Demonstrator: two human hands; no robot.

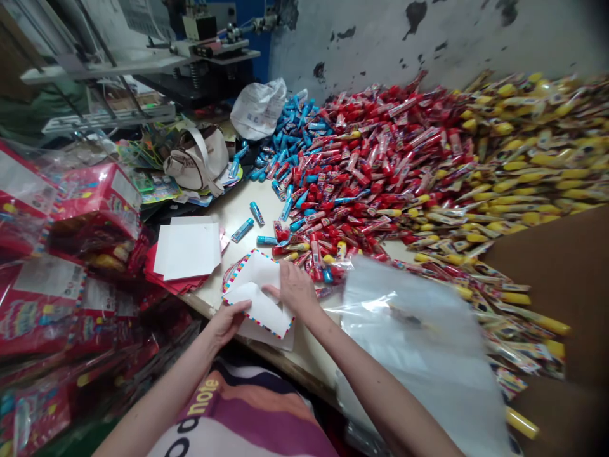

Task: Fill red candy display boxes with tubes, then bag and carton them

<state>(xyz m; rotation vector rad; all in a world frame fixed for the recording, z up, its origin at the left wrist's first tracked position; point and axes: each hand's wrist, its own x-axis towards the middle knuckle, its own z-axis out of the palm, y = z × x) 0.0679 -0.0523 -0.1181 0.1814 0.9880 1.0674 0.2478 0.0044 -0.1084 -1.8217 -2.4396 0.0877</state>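
Here, striped-edged card [257, 298], gripped by left hand [229, 322], right hand [295, 289] atop

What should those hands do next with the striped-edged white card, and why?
Probably press its crease flat: the white striped-edged card looks bent over, with the left hand gripping one edge and the right hand resting on top.

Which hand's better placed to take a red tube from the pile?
Probably right: the right hand lies on the striped-edged card beside the red tubes; the left hand sits farther off at its lower edge.
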